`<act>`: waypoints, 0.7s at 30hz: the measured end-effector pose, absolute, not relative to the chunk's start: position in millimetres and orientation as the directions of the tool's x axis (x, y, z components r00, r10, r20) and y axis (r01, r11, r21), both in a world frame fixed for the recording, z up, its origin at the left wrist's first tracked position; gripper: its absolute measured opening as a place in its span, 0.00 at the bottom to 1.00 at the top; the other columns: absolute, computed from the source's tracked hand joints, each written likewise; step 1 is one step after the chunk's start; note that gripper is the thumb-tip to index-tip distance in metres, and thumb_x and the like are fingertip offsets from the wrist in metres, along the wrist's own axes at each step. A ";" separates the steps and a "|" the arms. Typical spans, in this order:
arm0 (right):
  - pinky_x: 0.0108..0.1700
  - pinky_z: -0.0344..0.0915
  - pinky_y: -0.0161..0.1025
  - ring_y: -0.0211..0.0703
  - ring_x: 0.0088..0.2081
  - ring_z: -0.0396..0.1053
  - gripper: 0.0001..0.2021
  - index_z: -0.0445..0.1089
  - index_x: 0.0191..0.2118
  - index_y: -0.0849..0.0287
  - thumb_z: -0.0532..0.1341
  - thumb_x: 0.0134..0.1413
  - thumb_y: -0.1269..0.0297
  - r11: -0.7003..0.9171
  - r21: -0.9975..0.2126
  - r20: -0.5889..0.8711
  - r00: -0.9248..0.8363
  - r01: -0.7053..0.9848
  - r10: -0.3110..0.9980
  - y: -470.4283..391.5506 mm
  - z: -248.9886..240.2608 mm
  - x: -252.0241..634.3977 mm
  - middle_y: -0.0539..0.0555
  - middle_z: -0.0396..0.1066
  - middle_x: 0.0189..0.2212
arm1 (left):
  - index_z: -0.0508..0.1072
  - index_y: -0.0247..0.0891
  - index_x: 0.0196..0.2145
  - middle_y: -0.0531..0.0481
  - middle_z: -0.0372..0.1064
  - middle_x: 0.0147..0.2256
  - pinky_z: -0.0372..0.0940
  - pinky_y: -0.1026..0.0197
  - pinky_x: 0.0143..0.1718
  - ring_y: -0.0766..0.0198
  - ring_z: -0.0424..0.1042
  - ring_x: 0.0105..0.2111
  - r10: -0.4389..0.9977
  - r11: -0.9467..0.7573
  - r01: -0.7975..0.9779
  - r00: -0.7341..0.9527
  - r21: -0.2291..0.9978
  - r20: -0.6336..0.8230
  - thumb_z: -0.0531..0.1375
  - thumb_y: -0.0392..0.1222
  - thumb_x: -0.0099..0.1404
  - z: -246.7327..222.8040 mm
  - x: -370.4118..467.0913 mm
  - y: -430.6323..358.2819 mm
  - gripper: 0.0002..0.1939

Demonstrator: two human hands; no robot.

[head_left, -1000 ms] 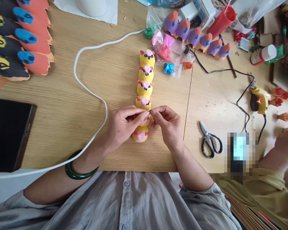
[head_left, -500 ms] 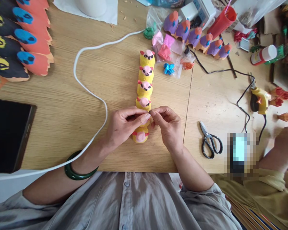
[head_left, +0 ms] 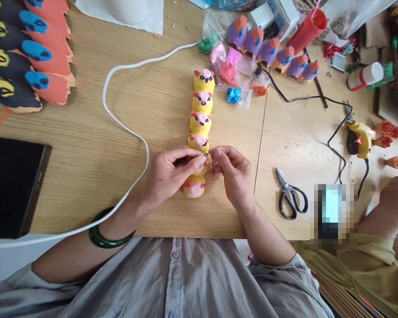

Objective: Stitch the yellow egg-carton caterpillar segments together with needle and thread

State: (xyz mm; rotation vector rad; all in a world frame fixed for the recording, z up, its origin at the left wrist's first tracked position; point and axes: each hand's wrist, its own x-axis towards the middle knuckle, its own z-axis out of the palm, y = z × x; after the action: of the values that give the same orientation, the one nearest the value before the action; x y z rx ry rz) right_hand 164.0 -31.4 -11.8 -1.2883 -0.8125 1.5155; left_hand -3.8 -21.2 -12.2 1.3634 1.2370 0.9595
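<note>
A row of several yellow clay figures (head_left: pixel 200 105) with pink faces and red ears runs up the middle of the wooden table (head_left: pixel 166 221). Black rings mark the upper faces; the lowest face is plain pink. My left hand (head_left: pixel 177 172) pinches a small black ring (head_left: pixel 206 154) between thumb and forefinger, over the lower figures. Just right of it, my right hand (head_left: pixel 231 172) has its thumb and forefinger pressed together; whatever is between them is too small to make out. Both hands partly hide the second figure from the bottom.
Bagged coloured clay (head_left: pixel 228 72) and purple figures (head_left: pixel 268 49) lie beyond. Scissors (head_left: pixel 288 194) and a yellow tool (head_left: pixel 361 138) are at right, near another person's arm (head_left: pixel 388 212). A white cable (head_left: pixel 147 154) crosses my left forearm. A black tablet (head_left: pixel 15 185) lies left.
My right hand's fingertips have drawn slightly right, away from my left fingertips. The small black ring now shows at the left fingertips.
</note>
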 end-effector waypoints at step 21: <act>0.27 0.69 0.33 0.32 0.22 0.65 0.17 0.76 0.32 0.55 0.75 0.52 0.47 -0.302 -0.936 -0.313 0.037 -0.181 0.949 -30.5 -12.1 162.1 0.44 0.71 0.24 | 0.84 0.41 0.35 0.51 0.82 0.31 0.73 0.64 0.32 0.63 0.79 0.31 0.992 0.012 0.236 0.123 0.972 -0.042 0.65 0.50 0.72 -14.6 -4.4 -21.6 0.13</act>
State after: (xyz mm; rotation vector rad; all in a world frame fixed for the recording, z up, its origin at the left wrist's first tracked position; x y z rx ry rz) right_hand 162.1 -30.5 -12.1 -1.3281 -0.8660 1.4607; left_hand -4.4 -21.6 -14.6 1.4169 1.2952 0.9720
